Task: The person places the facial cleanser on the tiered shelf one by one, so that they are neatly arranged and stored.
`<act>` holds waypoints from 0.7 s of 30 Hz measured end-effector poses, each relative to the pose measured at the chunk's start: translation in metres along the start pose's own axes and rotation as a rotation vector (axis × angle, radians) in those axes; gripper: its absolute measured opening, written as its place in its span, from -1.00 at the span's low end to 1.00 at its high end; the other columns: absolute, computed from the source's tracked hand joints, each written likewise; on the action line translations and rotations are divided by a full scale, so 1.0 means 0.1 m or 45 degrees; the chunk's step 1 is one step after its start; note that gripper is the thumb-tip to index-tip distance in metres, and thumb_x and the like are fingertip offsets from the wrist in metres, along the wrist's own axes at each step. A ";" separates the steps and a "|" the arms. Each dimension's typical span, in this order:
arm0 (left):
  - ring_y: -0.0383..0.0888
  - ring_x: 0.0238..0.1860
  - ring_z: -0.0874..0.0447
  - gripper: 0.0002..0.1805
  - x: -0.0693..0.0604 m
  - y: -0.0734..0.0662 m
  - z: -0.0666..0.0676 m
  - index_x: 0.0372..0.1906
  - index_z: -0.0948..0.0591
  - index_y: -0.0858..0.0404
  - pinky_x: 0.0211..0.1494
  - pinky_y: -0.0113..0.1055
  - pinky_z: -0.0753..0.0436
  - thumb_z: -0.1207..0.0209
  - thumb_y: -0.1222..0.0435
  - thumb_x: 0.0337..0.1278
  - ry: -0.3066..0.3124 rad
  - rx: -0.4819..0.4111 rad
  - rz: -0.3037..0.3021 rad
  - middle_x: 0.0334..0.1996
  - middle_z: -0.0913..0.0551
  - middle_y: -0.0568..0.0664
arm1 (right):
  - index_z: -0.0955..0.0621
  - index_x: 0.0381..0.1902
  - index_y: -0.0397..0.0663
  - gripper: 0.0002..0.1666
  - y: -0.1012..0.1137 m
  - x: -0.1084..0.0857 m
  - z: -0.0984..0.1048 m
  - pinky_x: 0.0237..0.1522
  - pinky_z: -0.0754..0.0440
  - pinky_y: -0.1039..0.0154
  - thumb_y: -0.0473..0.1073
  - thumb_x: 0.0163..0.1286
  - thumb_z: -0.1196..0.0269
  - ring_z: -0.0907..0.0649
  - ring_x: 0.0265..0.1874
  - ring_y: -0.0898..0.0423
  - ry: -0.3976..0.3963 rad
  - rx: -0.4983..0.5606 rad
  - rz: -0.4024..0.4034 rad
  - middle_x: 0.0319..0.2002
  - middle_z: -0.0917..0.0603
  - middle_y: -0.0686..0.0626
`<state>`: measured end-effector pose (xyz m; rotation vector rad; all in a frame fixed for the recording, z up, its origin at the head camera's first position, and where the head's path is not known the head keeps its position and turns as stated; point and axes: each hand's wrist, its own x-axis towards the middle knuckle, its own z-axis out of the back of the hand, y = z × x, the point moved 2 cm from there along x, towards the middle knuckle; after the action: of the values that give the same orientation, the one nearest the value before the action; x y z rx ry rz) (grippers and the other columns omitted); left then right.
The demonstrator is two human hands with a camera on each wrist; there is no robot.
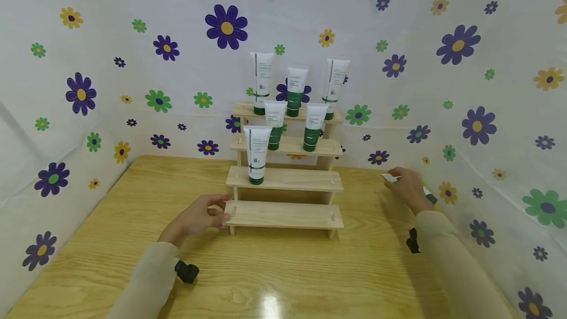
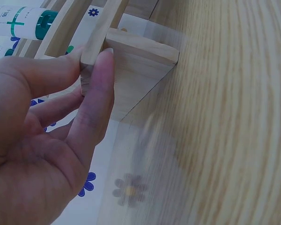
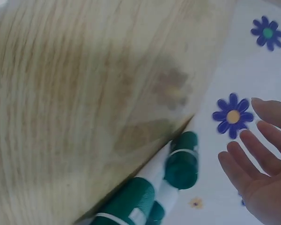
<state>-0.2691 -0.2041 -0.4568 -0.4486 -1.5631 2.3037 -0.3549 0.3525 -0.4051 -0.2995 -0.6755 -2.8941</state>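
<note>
My left hand (image 1: 197, 218) pinches the left end of the lowest shelf of a stepped wooden display stand (image 1: 283, 214); in the left wrist view the thumb and forefinger (image 2: 100, 89) lie on either face of the board. A white squeeze tube with a green cap (image 1: 257, 154) stands on the second shelf up. Two more tubes, one a greener tube (image 1: 315, 127), stand on the third, and three on the top. At the right, my right hand (image 1: 407, 188) hovers by several tubes lying down, their green caps (image 3: 181, 161) showing in the right wrist view. Its fingers are spread and hold nothing.
The stand rests on a wood-grain table (image 1: 274, 270). A white cloth with printed flowers (image 1: 177, 63) hangs behind and on both sides. The lying tubes are along the table's right edge, against the cloth. Dark wrist cameras (image 1: 187, 271) are on both arms.
</note>
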 end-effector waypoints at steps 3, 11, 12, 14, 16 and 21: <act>-0.07 -0.06 -0.73 -0.31 -0.01 0.00 -0.01 0.49 -0.32 0.45 0.00 -0.18 -0.83 -0.29 0.30 0.39 -0.003 -0.010 0.013 0.17 -0.49 0.37 | -0.55 0.18 -0.57 -0.48 -0.16 0.00 -0.03 0.13 -0.62 -0.35 -0.23 0.42 -0.29 -0.60 0.09 -0.49 -0.003 0.001 -0.040 0.15 -0.59 -0.57; -0.05 -0.06 -0.73 -0.32 0.00 0.00 -0.02 0.50 -0.33 0.41 0.02 -0.15 -0.83 -0.29 0.29 0.39 -0.015 0.004 0.015 0.20 -0.50 0.35 | -0.50 0.22 -0.57 -0.43 -0.36 -0.04 -0.03 0.28 -0.44 -0.43 -0.20 0.42 -0.26 -0.45 0.22 -0.54 0.034 0.069 -0.252 0.25 -0.47 -0.59; -0.05 -0.06 -0.73 -0.32 0.00 0.01 -0.02 0.50 -0.33 0.41 0.02 -0.15 -0.83 -0.28 0.30 0.40 -0.019 0.007 0.015 0.20 -0.50 0.35 | -0.50 0.21 -0.58 -0.43 -0.38 -0.04 -0.03 0.28 -0.43 -0.44 -0.21 0.41 -0.27 -0.45 0.21 -0.55 0.039 0.057 -0.261 0.24 -0.47 -0.59; -0.05 -0.06 -0.73 -0.32 0.00 0.01 -0.02 0.50 -0.33 0.41 0.02 -0.14 -0.83 -0.28 0.31 0.40 -0.022 0.005 0.017 0.20 -0.50 0.35 | -0.51 0.19 -0.60 -0.43 -0.40 -0.04 -0.03 0.26 -0.45 -0.44 -0.22 0.40 -0.28 -0.47 0.19 -0.55 0.050 0.028 -0.270 0.21 -0.49 -0.59; -0.05 -0.06 -0.74 -0.32 0.00 0.01 -0.02 0.50 -0.32 0.41 0.02 -0.14 -0.83 -0.28 0.31 0.40 -0.023 0.003 0.019 0.20 -0.50 0.35 | -0.53 0.15 -0.62 -0.44 -0.42 -0.04 -0.04 0.21 -0.49 -0.43 -0.23 0.36 -0.32 -0.50 0.15 -0.55 0.049 -0.017 -0.272 0.17 -0.53 -0.59; -0.06 -0.06 -0.74 -0.32 0.00 0.01 -0.01 0.50 -0.32 0.40 0.01 -0.15 -0.83 -0.27 0.31 0.40 -0.029 0.001 0.028 0.19 -0.51 0.34 | -0.56 0.12 -0.60 -0.44 -0.47 -0.01 -0.05 -0.05 -0.62 -0.28 -0.27 0.26 -0.32 -0.60 -0.03 -0.48 0.034 -0.081 -0.264 0.07 -0.60 -0.59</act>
<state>-0.2686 -0.2036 -0.4586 -0.4433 -1.5758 2.3336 -0.3635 0.3922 -0.4291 -0.2087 -0.6473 -3.1151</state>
